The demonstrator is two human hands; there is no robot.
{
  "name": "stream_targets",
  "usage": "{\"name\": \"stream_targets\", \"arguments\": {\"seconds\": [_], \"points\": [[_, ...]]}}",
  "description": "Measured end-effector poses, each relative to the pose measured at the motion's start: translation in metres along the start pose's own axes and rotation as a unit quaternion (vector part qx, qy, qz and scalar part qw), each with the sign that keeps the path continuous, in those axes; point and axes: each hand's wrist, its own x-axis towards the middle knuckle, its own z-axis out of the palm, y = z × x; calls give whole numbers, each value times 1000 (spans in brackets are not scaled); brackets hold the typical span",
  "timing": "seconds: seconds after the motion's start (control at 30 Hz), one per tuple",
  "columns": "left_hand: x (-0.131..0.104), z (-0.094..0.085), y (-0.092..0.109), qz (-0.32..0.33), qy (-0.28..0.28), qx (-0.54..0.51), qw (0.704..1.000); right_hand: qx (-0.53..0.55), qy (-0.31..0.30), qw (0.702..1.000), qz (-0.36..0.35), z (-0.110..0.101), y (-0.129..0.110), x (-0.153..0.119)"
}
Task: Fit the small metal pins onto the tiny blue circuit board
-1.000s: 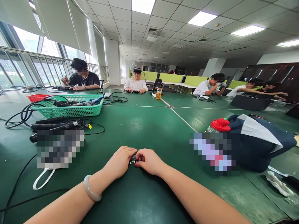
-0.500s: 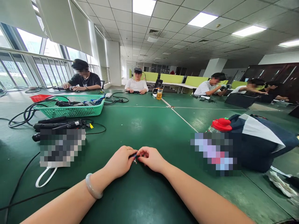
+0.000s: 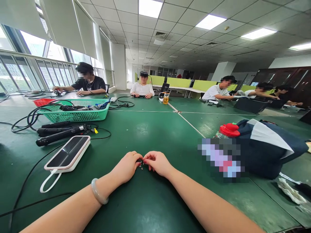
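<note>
Just ahead of me, both hands meet low over the green table [image 3: 145, 200]. My left hand [image 3: 127, 165] is closed around a small dark thing with shiny metallic bits [image 3: 141, 165], mostly covered by the fingers. A bracelet [image 3: 98, 191] circles the left wrist. My right hand [image 3: 157, 163] is closed in a pinch, its thumb and index fingertips touching or nearly touching the right side of that thing. What exactly the right fingertips grip is too small to make out.
To the left lie a phone-like device [image 3: 69, 153] with a white loop, black rod-shaped devices [image 3: 60, 134], cables and a green basket [image 3: 73, 116]. At right are a red-lidded bottle [image 3: 229, 129] and a dark bag [image 3: 262, 152]. Several people sit around the far tables.
Less of the dark thing shows between my hands, and my right fingertips have shifted slightly. The person at far left has reached an arm further left.
</note>
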Motion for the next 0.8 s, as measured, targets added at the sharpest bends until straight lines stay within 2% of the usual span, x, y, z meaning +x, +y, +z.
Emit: {"name": "stream_targets", "arguments": {"seconds": [0.23, 0.47, 0.57, 0.67, 0.8], "points": [[2, 4, -6, -10, 30, -36, 999, 4, 28, 1000, -9, 1, -6, 0], [6, -1, -7, -80, 120, -146, 979, 62, 48, 997, -27, 1, -7, -1], [6, 2, -10, -105, 107, -238, 960, 93, 45, 994, -21, 4, -6, -1], [8, 7, -13, -97, 86, -338, 932, 117, 43, 992, -23, 8, -7, -1], [8, 8, -13, -90, 79, -388, 914, 121, 68, 990, -26, 11, -10, -1]]}}
